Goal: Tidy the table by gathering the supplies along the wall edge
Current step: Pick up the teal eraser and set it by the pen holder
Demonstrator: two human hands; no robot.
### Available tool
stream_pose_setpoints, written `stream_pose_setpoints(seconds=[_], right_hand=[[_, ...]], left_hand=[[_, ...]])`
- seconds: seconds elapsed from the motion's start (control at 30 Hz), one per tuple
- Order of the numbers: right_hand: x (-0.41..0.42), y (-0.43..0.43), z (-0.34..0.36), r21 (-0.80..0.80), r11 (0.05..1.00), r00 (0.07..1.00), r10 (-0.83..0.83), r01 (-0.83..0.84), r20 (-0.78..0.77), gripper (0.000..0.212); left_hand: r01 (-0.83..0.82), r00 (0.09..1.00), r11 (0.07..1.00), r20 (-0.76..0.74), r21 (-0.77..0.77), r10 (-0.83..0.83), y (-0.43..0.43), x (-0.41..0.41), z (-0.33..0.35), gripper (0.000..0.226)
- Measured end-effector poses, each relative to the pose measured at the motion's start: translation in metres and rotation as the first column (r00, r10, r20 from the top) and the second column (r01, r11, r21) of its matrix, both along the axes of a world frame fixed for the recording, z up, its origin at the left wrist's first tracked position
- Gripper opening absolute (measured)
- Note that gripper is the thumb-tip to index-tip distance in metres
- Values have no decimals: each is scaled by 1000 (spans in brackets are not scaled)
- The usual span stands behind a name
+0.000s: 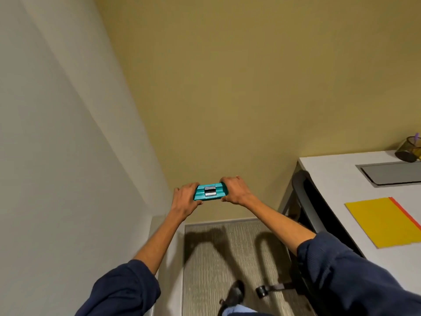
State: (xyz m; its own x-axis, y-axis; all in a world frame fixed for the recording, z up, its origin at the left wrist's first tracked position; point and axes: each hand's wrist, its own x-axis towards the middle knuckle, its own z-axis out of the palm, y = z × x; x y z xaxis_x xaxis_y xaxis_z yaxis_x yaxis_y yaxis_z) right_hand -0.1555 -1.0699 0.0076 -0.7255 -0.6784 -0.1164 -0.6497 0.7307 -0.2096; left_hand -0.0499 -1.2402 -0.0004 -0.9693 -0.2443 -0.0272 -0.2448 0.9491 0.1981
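Note:
I hold a small teal plastic block with a metal clip at its middle [210,191] out in front of me, well left of the table. My left hand [184,198] grips its left end and my right hand [234,189] grips its right end. Both arms are stretched forward in dark blue sleeves. The white table [337,179] is at the right. On it lie a yellow folder with an orange edge [385,221] and, by the wall, a dark transparent pen cup [409,148] holding a purple pen.
A grey rectangular panel [394,173] is set into the tabletop near the wall. A black office chair [305,201] is tucked against the table's left side, its caster [262,290] on the carpet. My shoe [234,293] is on the floor below.

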Motion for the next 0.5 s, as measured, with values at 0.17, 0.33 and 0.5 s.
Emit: stream_pose_setpoints(seconds=[0.17,0.33,0.5], right_hand=[[-88,-15,19,19,998,998,-59,59,-28,59],[-155,9,29,58,990,991,-132,132,-3,60],[-194,59,26,27,958,956,-286,284,61,59]], left_hand=[[12,1000,1000,-11,19,-11,-17,-98,21,60],[101,995,994,-3,29,-101,2,-173,27,58],[257,966,966,17,33,-258,37,-236,31,53]])
